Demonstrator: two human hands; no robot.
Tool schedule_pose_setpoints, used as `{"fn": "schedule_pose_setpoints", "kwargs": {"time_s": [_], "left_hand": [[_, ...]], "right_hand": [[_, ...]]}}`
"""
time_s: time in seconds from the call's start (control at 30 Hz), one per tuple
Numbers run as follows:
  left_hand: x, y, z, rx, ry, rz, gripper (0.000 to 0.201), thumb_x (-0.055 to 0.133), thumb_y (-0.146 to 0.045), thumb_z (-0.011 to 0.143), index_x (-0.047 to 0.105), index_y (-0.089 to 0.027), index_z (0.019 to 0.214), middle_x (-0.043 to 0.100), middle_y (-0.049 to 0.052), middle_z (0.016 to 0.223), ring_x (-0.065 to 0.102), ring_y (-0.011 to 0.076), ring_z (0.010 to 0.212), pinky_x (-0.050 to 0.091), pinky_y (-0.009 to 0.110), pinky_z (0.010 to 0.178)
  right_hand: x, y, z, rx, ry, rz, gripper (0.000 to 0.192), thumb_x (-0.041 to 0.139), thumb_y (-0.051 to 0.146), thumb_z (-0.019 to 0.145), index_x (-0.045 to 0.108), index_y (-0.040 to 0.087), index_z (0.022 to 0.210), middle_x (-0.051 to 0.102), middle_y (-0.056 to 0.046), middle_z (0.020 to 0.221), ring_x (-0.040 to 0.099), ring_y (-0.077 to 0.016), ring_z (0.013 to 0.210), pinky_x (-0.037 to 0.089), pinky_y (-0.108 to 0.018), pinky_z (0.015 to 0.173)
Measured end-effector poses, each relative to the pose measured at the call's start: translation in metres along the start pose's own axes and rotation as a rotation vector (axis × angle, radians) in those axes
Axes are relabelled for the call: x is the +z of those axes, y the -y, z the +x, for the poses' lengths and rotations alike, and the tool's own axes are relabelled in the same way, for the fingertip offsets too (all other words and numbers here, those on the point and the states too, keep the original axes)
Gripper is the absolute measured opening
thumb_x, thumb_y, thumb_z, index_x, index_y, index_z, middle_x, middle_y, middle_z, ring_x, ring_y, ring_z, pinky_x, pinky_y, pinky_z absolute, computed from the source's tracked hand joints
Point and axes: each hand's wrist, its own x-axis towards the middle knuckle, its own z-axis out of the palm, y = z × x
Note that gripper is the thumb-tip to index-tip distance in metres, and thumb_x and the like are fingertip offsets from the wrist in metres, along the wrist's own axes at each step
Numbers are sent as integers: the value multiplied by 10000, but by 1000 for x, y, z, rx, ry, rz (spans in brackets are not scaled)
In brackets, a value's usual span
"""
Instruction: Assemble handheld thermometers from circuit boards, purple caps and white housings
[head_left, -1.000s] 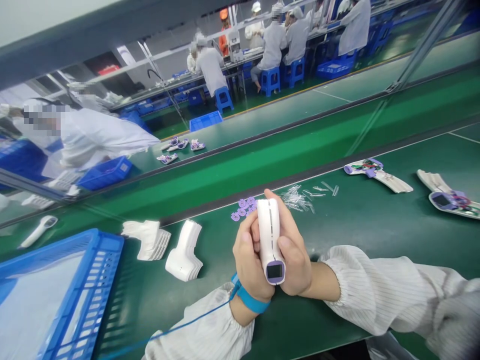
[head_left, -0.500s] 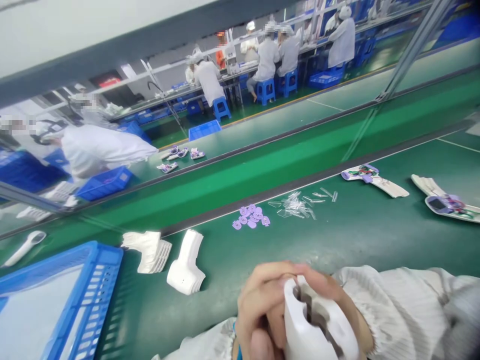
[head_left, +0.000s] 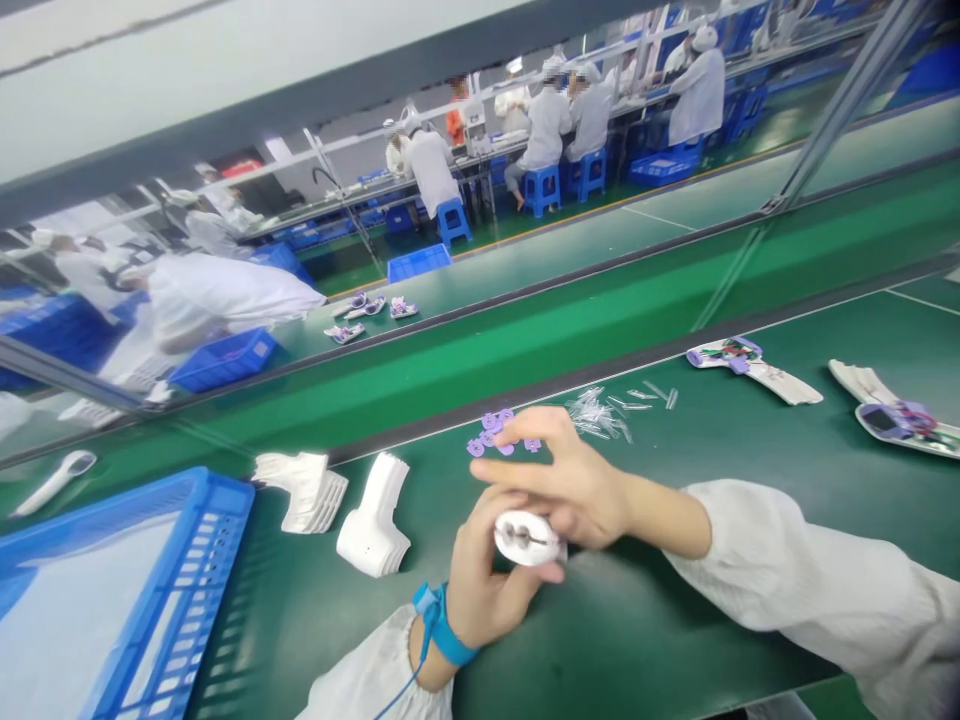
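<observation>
Centre of the frame, low: the left hand grips a white casing; the right hand overlaps it, two fingers extended, its hold unclear. Just above lie purple pieces; left of centre, white shells.

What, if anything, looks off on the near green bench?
Mainly the thin clear plastic strips: they lie jumbled at odd angles, several strewn right of the pile, whereas the white plastic shells sit stacked. Nothing looks clearly damaged or spilled.
</observation>
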Motion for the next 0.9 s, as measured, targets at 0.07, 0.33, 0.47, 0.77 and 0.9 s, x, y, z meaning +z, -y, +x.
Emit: {"fn": "schedule_pose_setpoints", "kwargs": {"time_s": [0.07,0.33,0.47,0.77,0.9], "left_hand": [[-4,1,4,158,74,183,494,896,-360,861,657,-298,1288,829,82,1136,745,327,1189,491,519,1184],[-5,-4,16,310,161,245,269,695,-81,905,567,-244,1076,823,59,1119,806,244,1119,576,411,1095],[-3,0,15,217,112,255,234,650,-101,978,582,-256,1140,818,-20,952,812,177,950,518,459,1182],[-18,-5,22,-32,90,344,432,594,-230,1003,458,-259,1412,726,64,1227,731,250,1183,554,438,1051],[-19,-12,26,-94,11,378,300,718,-331,985,567,-233,1226,764,68,1205,752,251,1129,567,376,992]], "right_hand": [[-11,-24,-2,223,134,28,620,228,571,1152,644,237,1467,674,-124,1215,647,-279,1141,528,-472,1020],[6,-82,-34,617,423,-237,268,687,405,1023,762,172,1133,721,-138,1085,677,-301,1006,544,-418,867],[11,-82,-37,627,443,-258,165,627,246,1031,773,170,1041,716,-142,1079,677,-298,1009,526,-420,889],[-48,-19,27,840,232,140,424,667,505,1011,726,231,1329,790,-21,882,736,-207,776,570,-356,760],[-61,19,42,906,238,362,287,768,410,927,789,235,1154,830,-31,970,786,-223,878,608,-349,799]]}}
